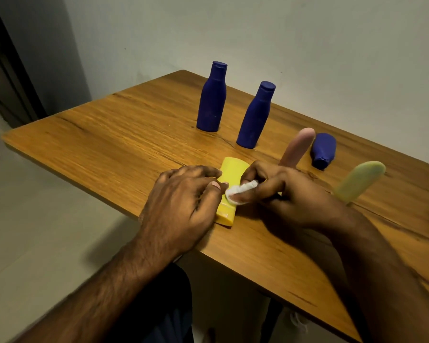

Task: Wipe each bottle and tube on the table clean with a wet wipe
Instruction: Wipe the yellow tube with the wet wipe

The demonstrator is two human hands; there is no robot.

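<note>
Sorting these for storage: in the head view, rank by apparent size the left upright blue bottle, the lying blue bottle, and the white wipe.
1. Left upright blue bottle
2. Lying blue bottle, possibly foreshortened
3. White wipe, partly hidden by fingers

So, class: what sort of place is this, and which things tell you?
Probably a plain room at home: a wooden table against a bare pale wall, with upright dark blue plastic bottles for cleaning.

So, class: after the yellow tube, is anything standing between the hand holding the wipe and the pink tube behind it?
Nothing visible does. The right hand, pinching the wipe on the yellow tube, sits just in front of the upright pink tube. The small blue bottle lies to the pink tube's right, off that path.
</note>
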